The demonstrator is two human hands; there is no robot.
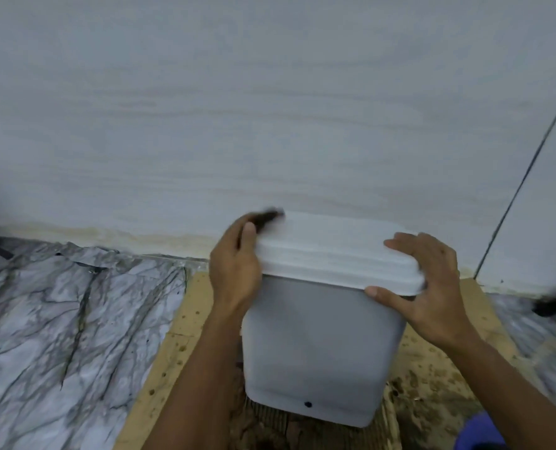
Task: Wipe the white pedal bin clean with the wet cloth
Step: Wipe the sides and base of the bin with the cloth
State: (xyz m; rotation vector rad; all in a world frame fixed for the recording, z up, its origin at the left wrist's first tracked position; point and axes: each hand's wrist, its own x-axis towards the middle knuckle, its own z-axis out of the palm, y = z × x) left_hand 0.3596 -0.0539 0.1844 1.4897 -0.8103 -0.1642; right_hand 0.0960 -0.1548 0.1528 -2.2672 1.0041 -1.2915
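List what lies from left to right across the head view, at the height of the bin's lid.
Marble-patterned floor sheet → left hand, gripping a dark cloth at the lid's left edge → white lid of the pedal bin → right hand on the lid's right edge → dark object at the frame's right edge.

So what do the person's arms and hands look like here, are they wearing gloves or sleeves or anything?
Nothing is worn that the view shows. Both the left hand and the right hand are bare, with no gloves, and no rings or watch can be made out. Both forearms are uncovered from the wrist down to the bottom edge of the picture, so no sleeve shows. The picture is slightly blurred, so small details could be missed.
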